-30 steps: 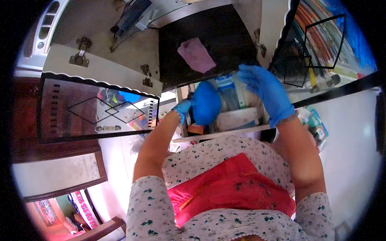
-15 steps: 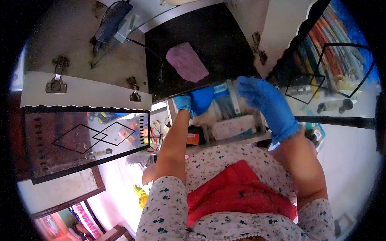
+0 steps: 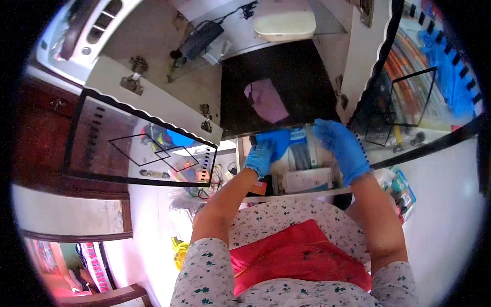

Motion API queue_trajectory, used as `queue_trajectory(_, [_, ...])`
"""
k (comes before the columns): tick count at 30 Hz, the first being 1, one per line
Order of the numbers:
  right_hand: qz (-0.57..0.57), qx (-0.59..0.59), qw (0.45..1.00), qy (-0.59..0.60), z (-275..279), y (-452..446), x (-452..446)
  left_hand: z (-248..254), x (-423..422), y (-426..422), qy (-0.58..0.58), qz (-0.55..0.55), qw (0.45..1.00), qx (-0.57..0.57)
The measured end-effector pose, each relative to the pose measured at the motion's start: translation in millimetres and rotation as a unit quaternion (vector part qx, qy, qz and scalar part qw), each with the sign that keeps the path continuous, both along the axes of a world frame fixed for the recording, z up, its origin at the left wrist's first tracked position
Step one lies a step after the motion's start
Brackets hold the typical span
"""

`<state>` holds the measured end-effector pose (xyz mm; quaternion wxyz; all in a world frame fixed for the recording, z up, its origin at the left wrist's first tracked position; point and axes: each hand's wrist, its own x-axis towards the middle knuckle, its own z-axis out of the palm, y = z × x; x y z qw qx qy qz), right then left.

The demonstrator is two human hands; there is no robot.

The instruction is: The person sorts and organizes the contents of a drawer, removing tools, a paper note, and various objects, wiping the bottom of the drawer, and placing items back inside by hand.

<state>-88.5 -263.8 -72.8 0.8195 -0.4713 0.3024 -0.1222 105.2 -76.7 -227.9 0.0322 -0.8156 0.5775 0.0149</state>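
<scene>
In the head view, my left hand (image 3: 260, 157), in a blue glove, is inside the pulled-out drawer (image 3: 286, 195). Its fingers are closed on the left edge of a flat blue item (image 3: 277, 142), perhaps a cloth or pouch. My right hand (image 3: 337, 146), also gloved in blue, is over the drawer's right side with its fingers loosely bent and nothing visible in them. Between the hands lies a clear packet with a blue label (image 3: 298, 137). A white box (image 3: 307, 179) sits near the drawer front. An orange and dark box (image 3: 258, 187) is below my left hand.
Above the drawer, a pink cloth (image 3: 271, 102) lies on a black shelf surface (image 3: 302, 71). Cabinet doors with glass panels stand open at left (image 3: 138, 138) and right (image 3: 404, 102). A dark device (image 3: 202, 38) with a cable is further back. A red cloth (image 3: 302, 258) lies across my lap.
The camera view has shifted, so the shelf and drawer appear lower and further right. My left hand has come further out from under the shelf edge. My right hand has lowered toward the drawer.
</scene>
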Motion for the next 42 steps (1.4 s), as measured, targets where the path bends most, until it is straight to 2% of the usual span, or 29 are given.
queue_trajectory(2, [-0.004, 0.016, 1.000, -0.003, -1, 2, 2, 31, -2, -2, 0.110, 0.052, 0.991, 0.062])
queue_trajectory(3, [-0.012, 0.037, 0.999, 0.002, -2, 3, 3, 40, -3, 4, 0.098, 0.024, 0.995, -0.025])
queue_trajectory(4, [-0.012, 0.033, 0.999, -0.005, -7, 5, 4, 52, -2, 6, 0.091, 0.024, 0.995, -0.030])
queue_trajectory(6, [0.011, 0.004, 0.999, -0.042, -16, 7, 5, 90, -6, 6, 0.159, 0.070, 0.985, 0.014])
queue_trajectory(7, [0.005, 0.022, 0.999, -0.046, -17, 7, 5, 88, -1, 9, 0.105, 0.041, 0.992, -0.048])
queue_trajectory(8, [0.005, 0.019, 0.998, -0.051, -24, 5, 6, 91, 4, 12, 0.100, 0.041, 0.993, -0.051])
queue_trajectory(12, [0.006, 0.022, 0.994, -0.102, -33, 7, 9, 134, 20, 9, 0.099, 0.093, 0.958, -0.254])
queue_trajectory(14, [0.002, 0.010, 0.993, -0.114, -30, 6, 8, 172, 21, -2, 0.099, 0.112, 0.914, -0.376])
queue_trajectory(16, [0.008, 0.046, 0.995, -0.086, -31, 3, 8, 205, 26, -19, 0.142, 0.109, 0.846, -0.502])
queue_trajectory(17, [0.006, 0.047, 0.995, -0.087, -29, 3, 6, 216, 36, -25, 0.142, 0.107, 0.847, -0.501])
queue_trajectory(19, [-0.007, 0.059, 0.994, -0.092, -24, 5, 2, 237, 60, -36, 0.365, 0.212, 0.732, -0.534])
queue_trajectory(20, [-0.009, 0.060, 0.994, -0.092, -25, 4, 2, 244, 69, -42, 0.365, 0.211, 0.733, -0.533])
queue_trajectory(22, [0.000, 0.039, 0.995, -0.093, -26, 0, 2, 255, 85, -56, 0.557, 0.312, 0.601, -0.480])
queue_trajectory(23, [-0.001, 0.040, 0.995, -0.092, -26, 0, 2, 247, 104, -64, 0.603, 0.325, 0.570, -0.454])
queue_trajectory(24, [-0.001, 0.039, 0.995, -0.092, -24, -1, 2, 239, 117, -65, 0.605, 0.326, 0.570, -0.451])
queue_trajectory(25, [0.000, 0.040, 0.995, -0.092, -23, -2, 1, 230, 126, -65, 0.562, 0.269, 0.622, -0.475])
queue_trajectory(27, [-0.003, 0.041, 0.995, -0.087, -18, -5, -2, 232, 119, -70, 0.571, 0.305, 0.564, -0.513])
queue_trajectory(28, [-0.002, 0.038, 0.996, -0.086, -19, -6, -4, 237, 120, -64, 0.512, 0.271, 0.660, -0.478])
queue_trajectory(30, [-0.006, 0.052, 0.995, -0.082, -22, -7, -5, 265, 53, -53, 0.410, 0.259, 0.714, -0.505])
queue_trajectory(31, [-0.008, 0.037, 0.996, -0.078, -17, -6, -6, 258, 28, -41, 0.413, 0.264, 0.714, -0.500])
queue_trajectory(33, [-0.006, 0.033, 0.997, -0.075, -10, -6, -7, 247, -9, -19, 0.457, 0.198, 0.756, -0.424])
queue_trajectory(34, [-0.007, 0.035, 0.997, -0.072, -14, -7, -6, 211, 7, 0, 0.548, 0.128, 0.748, -0.353])
queue_trajectory(35, [-0.003, 0.033, 0.997, -0.075, -18, -8, -5, 183, 8, 12, 0.596, 0.186, 0.724, -0.295])
queue_trajectory(36, [0.002, 0.029, 0.996, -0.080, -21, -7, -4, 155, 14, 25, 0.523, 0.135, 0.815, -0.209])
queue_trajectory(37, [0.006, 0.028, 0.997, -0.076, -19, -5, -6, 114, 21, 40, 0.677, 0.136, 0.694, -0.203])
queue_trajectory(38, [0.010, 0.026, 0.998, -0.059, -12, -4, -7, 103, 9, 41, 0.638, 0.202, 0.730, -0.141])
queue_trajectory(39, [0.013, 0.024, 0.999, -0.044, -9, -3, -9, 83, 15, 46, 0.499, 0.073, 0.862, -0.056])
queue_trajectory(41, [0.012, 0.025, 0.998, -0.055, -13, -6, -10, 37, 15, 51, 0.496, 0.045, 0.867, -0.004])
queue_trajectory(42, [0.011, 0.029, 0.997, -0.069, -15, -6, -10, 47, 8, 48, 0.179, -0.021, 0.973, 0.146])
